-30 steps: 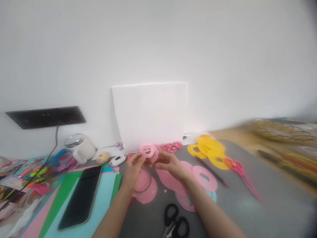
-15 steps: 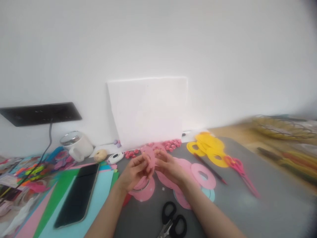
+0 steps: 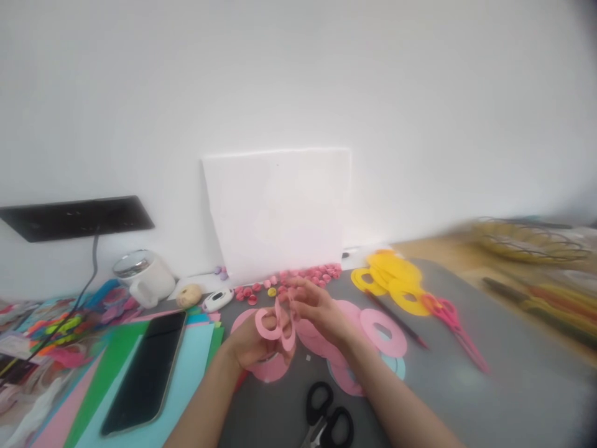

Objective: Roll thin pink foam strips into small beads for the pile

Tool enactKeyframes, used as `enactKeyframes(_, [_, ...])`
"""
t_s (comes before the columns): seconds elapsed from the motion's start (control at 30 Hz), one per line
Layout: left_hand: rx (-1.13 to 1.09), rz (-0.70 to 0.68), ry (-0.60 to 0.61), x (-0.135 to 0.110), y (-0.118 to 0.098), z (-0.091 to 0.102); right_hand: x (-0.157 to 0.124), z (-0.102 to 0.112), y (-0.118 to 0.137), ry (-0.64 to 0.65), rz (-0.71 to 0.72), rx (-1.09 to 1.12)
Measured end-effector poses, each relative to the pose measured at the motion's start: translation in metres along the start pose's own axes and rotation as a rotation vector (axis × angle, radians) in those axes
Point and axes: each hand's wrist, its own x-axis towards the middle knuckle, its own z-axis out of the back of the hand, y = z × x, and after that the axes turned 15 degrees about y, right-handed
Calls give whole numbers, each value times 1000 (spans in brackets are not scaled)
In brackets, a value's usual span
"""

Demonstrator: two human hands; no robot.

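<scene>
A narrow pink paper strip (image 3: 288, 339) hangs in loose curls between my two hands. My left hand (image 3: 252, 341) is closed on it, the fingertips partly hidden behind the loops. My right hand (image 3: 321, 311) pinches the upper part of the strip, its fingers bent toward the left hand. Below and beside them lie pink paper discs and rings (image 3: 382, 333) on the grey mat (image 3: 280, 410). Just past the fingers sit several small rolled pink paper roses (image 3: 252, 300) and one small yellow roll (image 3: 272, 291).
Black-handled scissors (image 3: 329, 420) lie close in front. To the right are yellow paper rings (image 3: 396, 270), a pencil (image 3: 396, 318) and pink scissors (image 3: 454, 330). A phone (image 3: 144, 373) rests on coloured sheets at left, near a white mug (image 3: 152, 280). A white board (image 3: 280, 214) leans on the wall.
The pink strip has opened into larger loops over my left hand, which has turned and dropped slightly. My fingers have moved off the small yellow roll, which now shows.
</scene>
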Motion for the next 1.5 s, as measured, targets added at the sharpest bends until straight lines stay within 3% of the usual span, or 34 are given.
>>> enactKeyframes(0.17, [39, -153, -151, 3, -1, 5, 2, 4, -6, -157, -16, -98])
enactKeyframes(0.37, [-119, -329, -290, 6, -3, 14, 2, 4, -1, -343, -56, -227])
enactKeyframes(0.53, [-90, -312, -248, 1, -6, 17, 1, 0, 7, -327, -16, -295])
enactKeyframes(0.8, [410, -185, -392, 4, 0, 4, 1, -2, 5, -218, -16, -286])
enactKeyframes(0.87, [402, -219, -441, 5, 0, 3, 2, -2, 3, -188, -11, -233])
enactKeyframes(1.0, [185, -378, -464, 5, -5, 7, 3, -1, 0, -134, 15, -74])
enactKeyframes(1.13, [177, -396, -482, 4, -7, 10, 4, 3, -8, -198, 13, 63])
enactKeyframes(1.27, [355, -442, -539, 4, -4, 6, 5, 10, -15, -233, -19, 197])
enactKeyframes(1.37, [682, -498, -558, 3, -2, 5, 6, 16, -18, -224, -57, 283])
enactKeyframes(1.5, [1051, -541, -466, 1, -2, 7, 7, 21, -18, -205, -119, 398])
